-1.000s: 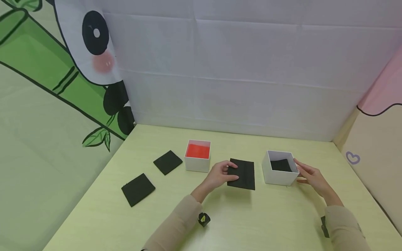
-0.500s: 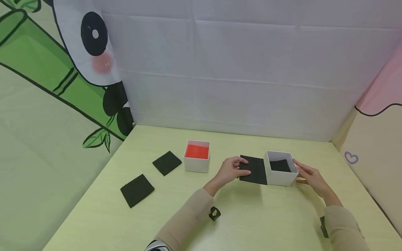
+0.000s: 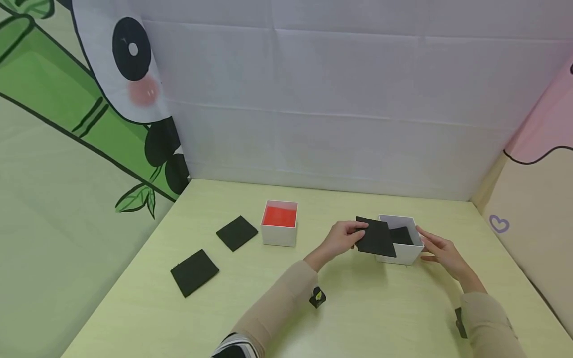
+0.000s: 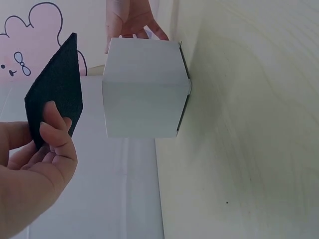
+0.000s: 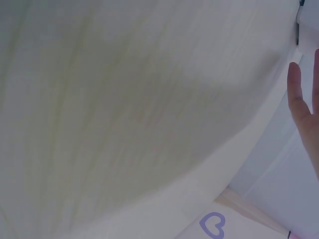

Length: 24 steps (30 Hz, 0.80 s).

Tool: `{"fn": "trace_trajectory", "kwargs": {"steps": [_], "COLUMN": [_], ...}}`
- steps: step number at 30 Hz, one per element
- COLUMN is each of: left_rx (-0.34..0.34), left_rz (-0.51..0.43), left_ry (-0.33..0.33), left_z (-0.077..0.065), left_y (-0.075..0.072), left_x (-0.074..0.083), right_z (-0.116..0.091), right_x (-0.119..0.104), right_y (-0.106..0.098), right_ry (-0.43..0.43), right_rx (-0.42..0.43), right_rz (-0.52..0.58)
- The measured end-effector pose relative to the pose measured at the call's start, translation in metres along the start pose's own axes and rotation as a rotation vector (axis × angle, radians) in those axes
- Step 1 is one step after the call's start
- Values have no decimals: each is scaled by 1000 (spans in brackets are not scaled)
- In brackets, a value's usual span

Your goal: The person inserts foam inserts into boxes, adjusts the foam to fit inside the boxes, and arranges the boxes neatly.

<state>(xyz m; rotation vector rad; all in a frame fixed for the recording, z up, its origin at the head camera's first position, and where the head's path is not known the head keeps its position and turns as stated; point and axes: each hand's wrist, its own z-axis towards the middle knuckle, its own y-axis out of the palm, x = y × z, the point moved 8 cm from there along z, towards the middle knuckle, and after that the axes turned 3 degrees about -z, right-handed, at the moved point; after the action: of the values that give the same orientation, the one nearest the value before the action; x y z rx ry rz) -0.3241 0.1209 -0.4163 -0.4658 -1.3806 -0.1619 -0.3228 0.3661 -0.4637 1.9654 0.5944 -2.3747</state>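
My left hand (image 3: 338, 239) pinches a flat black felt-like square (image 3: 376, 237) by its left edge, thumb on one face and fingers on the other. The square is raised above the table, overlapping the left side of the right-hand white box (image 3: 405, 255) in the head view. In the left wrist view the square (image 4: 62, 82) appears apart from the box (image 4: 142, 109). Another black piece (image 3: 402, 235) lies inside that box, partly hidden. My right hand (image 3: 447, 256) rests its extended fingers against the box's right side. Two straight fingers (image 5: 295, 82) show in the right wrist view.
A second white box (image 3: 278, 236) with red sheet material (image 3: 279, 217) inside stands left of centre. Two black squares (image 3: 237, 232), one nearer the front (image 3: 194, 273), lie flat on the pale table (image 3: 358, 318). A white cloth wall (image 3: 313, 144) borders the back.
My left hand has carried the black square rightward, from between the two boxes to over the left edge of the right-hand box. My right hand has stayed at the box's side.
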Motion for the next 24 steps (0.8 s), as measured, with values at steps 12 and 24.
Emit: {"fn": "trace_trajectory", "kwargs": {"steps": [12,24], "left_rx": [-4,111], "left_rz": [40,67], "left_ry": [-49,-38], "left_z": [23,51], "left_y": [17,28], "left_x": [6,7], "right_z": [1,1], "right_x": [3,2], "right_y": [-2,-2], "right_ry": [13,-28], "right_rx": [-5,-2], "right_rz": [-20,29]}}
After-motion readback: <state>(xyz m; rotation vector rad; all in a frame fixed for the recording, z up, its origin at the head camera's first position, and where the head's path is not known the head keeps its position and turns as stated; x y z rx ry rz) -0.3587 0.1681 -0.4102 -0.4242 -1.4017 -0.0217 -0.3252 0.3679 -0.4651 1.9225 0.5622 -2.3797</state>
